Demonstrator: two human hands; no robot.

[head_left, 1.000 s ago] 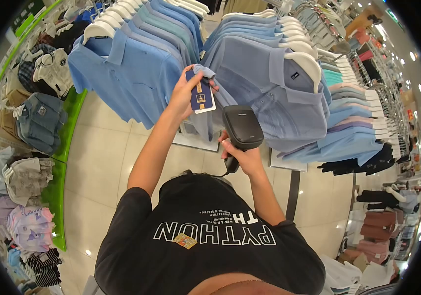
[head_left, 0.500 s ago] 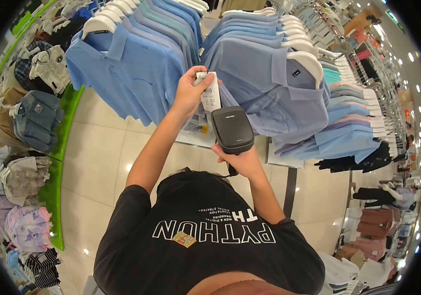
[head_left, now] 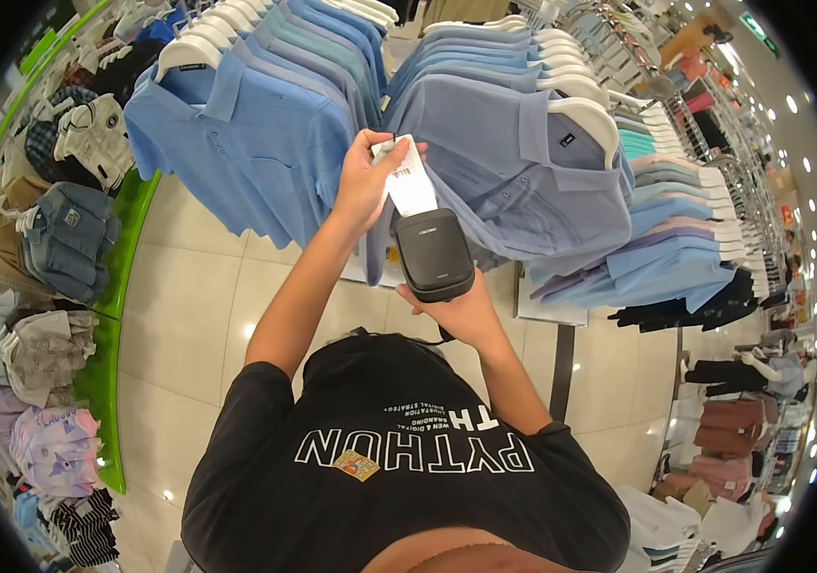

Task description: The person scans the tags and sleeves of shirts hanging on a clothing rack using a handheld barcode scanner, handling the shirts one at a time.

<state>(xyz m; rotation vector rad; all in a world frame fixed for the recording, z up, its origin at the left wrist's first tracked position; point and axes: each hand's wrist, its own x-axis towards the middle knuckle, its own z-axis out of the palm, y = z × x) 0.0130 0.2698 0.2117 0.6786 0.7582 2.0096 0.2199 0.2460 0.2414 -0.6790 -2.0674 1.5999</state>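
My left hand (head_left: pixel 366 181) pinches a white price tag (head_left: pixel 410 181) in front of the hanging shirts, its barcode side facing up and brightly lit. Just below the tag is a black handheld scanner (head_left: pixel 435 256), its head close to the tag's lower end. My right hand (head_left: pixel 463 307) is wrapped round the scanner's handle, which is mostly hidden under the head. A grey-blue polo shirt (head_left: pixel 513 172) on a white hanger hangs right beside the tag. To the left hangs a brighter blue polo shirt (head_left: pixel 255 143).
More blue shirts on white hangers run back behind both polos. On the right are folded-over pastel shirts (head_left: pixel 676 229) on a rack. A green-edged shelf (head_left: pixel 107 382) with clothes stands at the left. Tiled floor (head_left: pixel 189 296) shows below the racks.
The tag has been turned from its dark blue side to its white barcode side. The scanner and my right hand have moved left and slightly down, under the tag. The tag now looks brightly lit.
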